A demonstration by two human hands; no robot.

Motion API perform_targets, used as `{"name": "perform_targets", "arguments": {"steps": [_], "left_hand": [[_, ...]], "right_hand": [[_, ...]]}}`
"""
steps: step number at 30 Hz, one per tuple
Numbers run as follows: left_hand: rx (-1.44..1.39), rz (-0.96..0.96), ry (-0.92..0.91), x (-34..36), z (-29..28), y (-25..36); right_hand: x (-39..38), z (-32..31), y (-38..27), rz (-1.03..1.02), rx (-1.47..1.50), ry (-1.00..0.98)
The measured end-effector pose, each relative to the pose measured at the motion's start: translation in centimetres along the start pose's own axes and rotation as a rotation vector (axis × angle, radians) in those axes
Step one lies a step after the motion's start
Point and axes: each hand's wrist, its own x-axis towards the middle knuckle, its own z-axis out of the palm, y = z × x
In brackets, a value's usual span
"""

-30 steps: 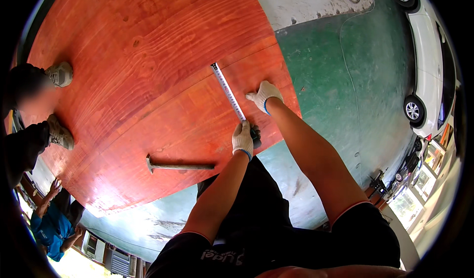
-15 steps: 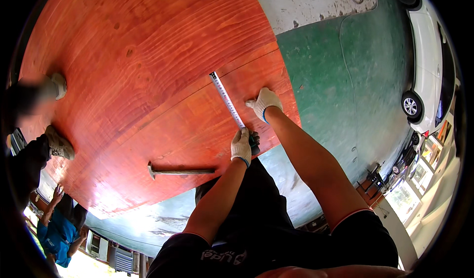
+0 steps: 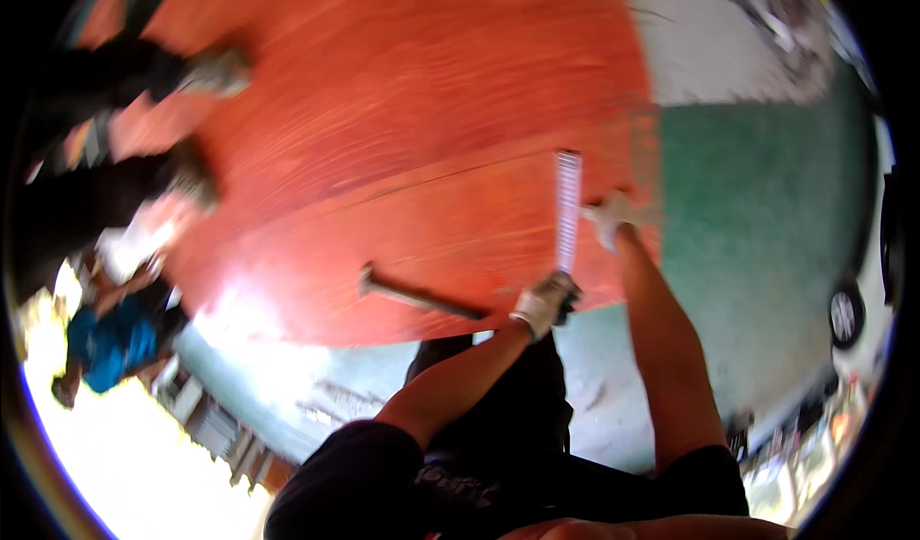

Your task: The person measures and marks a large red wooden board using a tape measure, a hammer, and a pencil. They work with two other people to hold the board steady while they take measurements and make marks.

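Note:
A large red-brown plywood sheet (image 3: 402,128) fills the upper picture. A metal tape measure blade (image 3: 567,209) lies stretched across its near right part. My left hand (image 3: 542,302), in a white glove, grips the dark tape measure case at the sheet's near edge. My right hand (image 3: 611,218), also gloved, presses on the sheet beside the blade's far part, near the right edge. A hammer (image 3: 414,296) lies on the sheet left of my left hand. The picture is blurred by motion.
A green floor (image 3: 757,224) lies to the right of the sheet, pale concrete beyond it. Another person's legs and shoes (image 3: 206,75) stand on the sheet at the far left. A person in blue (image 3: 115,344) is at the lower left. A car wheel (image 3: 843,315) shows at the right.
The view has swung and blurred; sheet, blade and hands now sit further right in the picture. My hands keep their hold along the tape. The hammer has not moved on the sheet.

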Motion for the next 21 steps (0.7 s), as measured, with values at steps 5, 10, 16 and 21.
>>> {"name": "perform_targets", "arguments": {"steps": [5,10,16,21], "left_hand": [[0.027,0.28,0.184,-8.4,-8.7,0.5],[-0.201,0.207,0.488,-19.3,-30.3,1.1],[-0.332,0.315,0.771,-33.2,-61.1,-2.1],[-0.347,0.337,0.764,-39.5,-80.3,-1.3]], "right_hand": [[2.5,0.8,3.4,-0.167,0.0,0.181],[1.5,-0.3,3.3,-0.053,0.045,0.191],[-7.8,9.2,-4.5,-0.224,-0.166,0.51],[-24.4,32.0,-25.8,-0.522,0.109,0.047]]}}
